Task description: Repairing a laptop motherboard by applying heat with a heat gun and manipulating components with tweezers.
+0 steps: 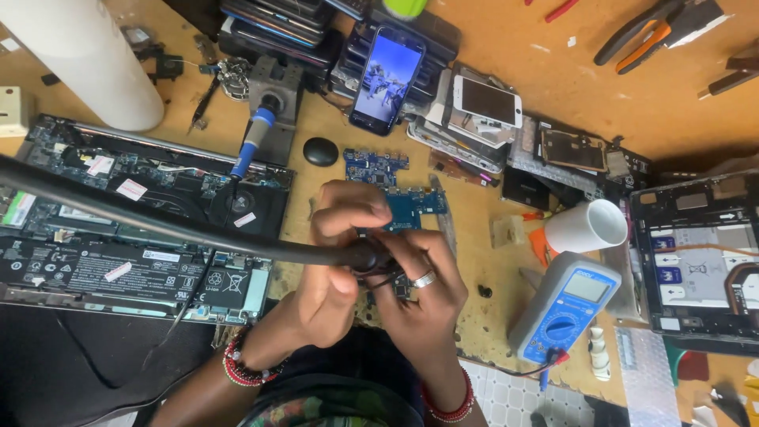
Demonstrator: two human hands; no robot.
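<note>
My left hand point(336, 261) and my right hand point(423, 296) are closed together over a small dark part at the middle of the wooden bench point(506, 71). What exactly the fingers pinch is hidden by them. A black flexible arm point(158, 221) crosses from the left and ends right at my hands. Just beyond my fingers lies a blue circuit board point(395, 186). My right hand wears a silver ring; both wrists carry red bead bracelets.
An opened laptop point(134, 229) fills the left. A blue-handled soldering iron point(253, 134) sits in its stand. A phone with a lit screen point(387, 79) leans on stacked phones. A blue multimeter point(565, 304), a white cup point(589, 225), another opened device point(704, 261) and pliers point(644, 32) lie right.
</note>
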